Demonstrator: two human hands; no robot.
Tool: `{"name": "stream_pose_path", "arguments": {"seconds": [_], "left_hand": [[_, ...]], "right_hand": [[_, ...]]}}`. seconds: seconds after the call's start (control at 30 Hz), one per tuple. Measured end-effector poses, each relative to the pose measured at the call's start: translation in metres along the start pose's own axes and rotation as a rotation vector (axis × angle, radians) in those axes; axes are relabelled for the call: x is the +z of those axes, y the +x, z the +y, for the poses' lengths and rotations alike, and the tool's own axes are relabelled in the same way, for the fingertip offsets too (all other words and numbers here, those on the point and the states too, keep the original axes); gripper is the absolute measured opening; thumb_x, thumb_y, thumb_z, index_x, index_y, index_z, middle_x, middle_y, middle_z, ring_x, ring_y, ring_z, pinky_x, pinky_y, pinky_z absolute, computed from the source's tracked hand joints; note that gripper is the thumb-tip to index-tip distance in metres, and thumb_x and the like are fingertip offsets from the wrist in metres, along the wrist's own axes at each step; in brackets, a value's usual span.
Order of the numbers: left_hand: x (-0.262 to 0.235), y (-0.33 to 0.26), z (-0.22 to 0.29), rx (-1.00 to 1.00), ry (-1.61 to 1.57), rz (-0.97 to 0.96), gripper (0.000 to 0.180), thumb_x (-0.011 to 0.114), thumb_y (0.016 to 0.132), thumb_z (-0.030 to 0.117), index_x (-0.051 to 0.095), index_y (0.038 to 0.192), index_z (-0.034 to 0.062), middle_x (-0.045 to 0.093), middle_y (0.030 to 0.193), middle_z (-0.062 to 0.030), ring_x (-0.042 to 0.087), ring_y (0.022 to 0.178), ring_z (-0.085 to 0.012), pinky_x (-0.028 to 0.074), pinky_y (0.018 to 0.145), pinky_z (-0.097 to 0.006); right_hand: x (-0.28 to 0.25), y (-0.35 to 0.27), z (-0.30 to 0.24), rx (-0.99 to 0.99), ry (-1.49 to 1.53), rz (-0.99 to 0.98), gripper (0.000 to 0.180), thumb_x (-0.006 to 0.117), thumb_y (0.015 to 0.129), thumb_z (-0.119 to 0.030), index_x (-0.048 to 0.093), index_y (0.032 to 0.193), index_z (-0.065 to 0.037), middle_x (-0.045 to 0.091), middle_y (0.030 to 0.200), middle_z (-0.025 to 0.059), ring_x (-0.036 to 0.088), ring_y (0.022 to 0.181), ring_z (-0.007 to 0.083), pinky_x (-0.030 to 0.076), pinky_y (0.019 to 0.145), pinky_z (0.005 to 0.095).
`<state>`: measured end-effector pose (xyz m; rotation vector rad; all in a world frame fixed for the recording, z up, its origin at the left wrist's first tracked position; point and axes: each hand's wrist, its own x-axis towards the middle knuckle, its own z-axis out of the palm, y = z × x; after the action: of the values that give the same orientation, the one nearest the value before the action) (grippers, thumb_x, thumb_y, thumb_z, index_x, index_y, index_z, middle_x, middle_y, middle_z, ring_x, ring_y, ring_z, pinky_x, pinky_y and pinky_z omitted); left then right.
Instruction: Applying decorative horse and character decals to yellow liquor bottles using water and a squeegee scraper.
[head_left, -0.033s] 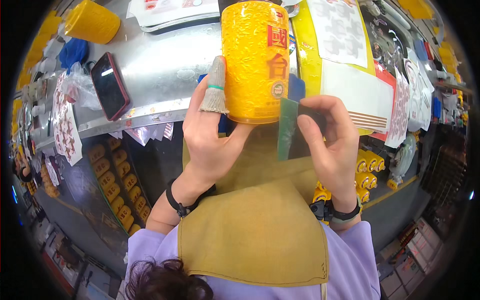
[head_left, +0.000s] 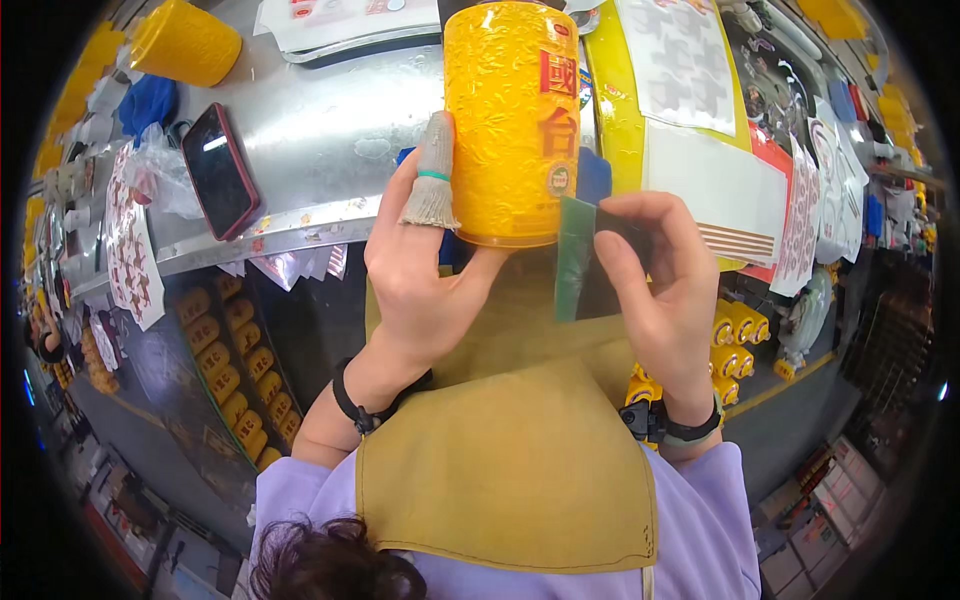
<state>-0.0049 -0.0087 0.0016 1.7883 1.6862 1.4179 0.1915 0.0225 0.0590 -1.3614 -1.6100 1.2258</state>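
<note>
My left hand (head_left: 415,285) holds a yellow cylindrical bottle (head_left: 500,130) with an embossed surface and red printed characters. A grey cloth finger cover (head_left: 432,180) with a green band sits on one of its fingers, along the bottle's left side; the other fingertips are partly hidden behind the bottle. Between the thumb and fingers of my right hand (head_left: 660,280) is a thin flat dark-green scraper-like piece (head_left: 577,255). Its lighter green edge stands close to the bottle's lower right; I cannot tell whether they touch.
A metal bench (head_left: 320,140) bears a phone (head_left: 220,172), a yellow container (head_left: 185,42) and a blue cloth (head_left: 147,105). To the right lie sticker sheets (head_left: 685,65) and a white card (head_left: 715,175). Yellow bottles (head_left: 740,325) stand below right, and rows of yellow items (head_left: 215,360) lower left.
The bottle has turned slightly, so its red characters sit a little further right and the top one shows less. Both hands are almost where they were.
</note>
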Motion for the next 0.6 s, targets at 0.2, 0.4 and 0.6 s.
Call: {"name": "stream_pose_path", "arguments": {"seconds": [0.2,0.4,0.6], "left_hand": [[-0.002,0.0,0.005,0.017,0.03,-0.026,0.086,0.088,0.07,0.0,0.05,0.147,-0.0041,0.059,0.143,-0.0195,0.061,0.127,-0.0307,0.047,0.106,-0.038],[-0.003,0.005,0.006,0.083,0.103,-0.008,0.075,0.089,0.068,0.008,0.057,0.133,-0.0122,0.062,0.137,-0.026,0.064,0.118,-0.0427,0.053,0.099,-0.044],[-0.004,-0.001,-0.003,0.027,0.08,-0.069,0.084,0.087,0.072,-0.001,0.047,0.146,-0.008,0.054,0.148,-0.022,0.059,0.131,-0.0322,0.048,0.107,-0.038]], "right_hand": [[0.007,0.002,-0.001,-0.043,0.011,-0.037,0.019,0.072,0.089,0.002,0.064,0.106,0.004,0.068,0.097,0.0096,0.068,0.084,0.0139,0.053,0.075,0.0264],[0.014,0.006,-0.001,-0.088,0.017,-0.057,0.019,0.071,0.089,0.002,0.064,0.106,0.004,0.067,0.097,0.0103,0.067,0.085,0.0145,0.053,0.074,0.0269],[0.004,0.002,0.009,0.081,0.054,0.027,0.017,0.07,0.091,0.001,0.064,0.107,0.004,0.069,0.098,0.0091,0.066,0.088,0.0126,0.052,0.077,0.0258]]}}
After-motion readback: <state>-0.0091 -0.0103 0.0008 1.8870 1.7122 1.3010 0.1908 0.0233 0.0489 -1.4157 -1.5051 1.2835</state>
